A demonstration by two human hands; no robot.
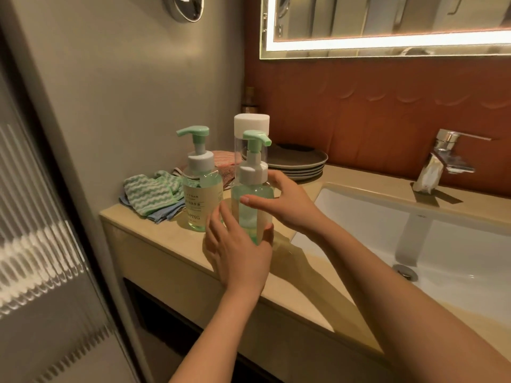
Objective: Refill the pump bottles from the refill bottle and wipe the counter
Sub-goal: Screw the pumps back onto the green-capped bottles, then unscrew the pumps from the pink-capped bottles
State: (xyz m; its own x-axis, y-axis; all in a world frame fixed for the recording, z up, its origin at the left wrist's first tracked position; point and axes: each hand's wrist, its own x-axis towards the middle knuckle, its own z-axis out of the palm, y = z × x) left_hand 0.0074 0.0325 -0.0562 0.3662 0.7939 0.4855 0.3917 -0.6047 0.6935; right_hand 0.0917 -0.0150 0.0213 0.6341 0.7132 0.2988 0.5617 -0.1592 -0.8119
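Head cam: both my hands on the nearer pump bottle (252, 189), centre of frame. Left hand (237, 250) cups its base from below-left, fingers loosely spread around the lower body. Right hand (287, 203) wraps the body from the right, thumb across the front, fingers behind. Bottle upright, green pump head and white collar on, pale green liquid inside. Can't tell if its base touches the counter (154, 244) or is lifted; my left hand hides it.

Second pump bottle (201, 186) stands just left of it, upright on the counter, label facing me, pump on. Refill bottle (251, 128), clear with a white cap, stands directly behind the held bottle, mostly hidden by it.

Left of centre: green-and-white striped cloth (150, 193) on top of a blue cloth (163, 214), near the counter's left end. Stack of dark plates (300, 164) behind the bottles, against the wall. Sink basin (442, 244) at right of frame, chrome faucet (445, 153) at upper right. Lit mirror (387, 26) along the top edge.
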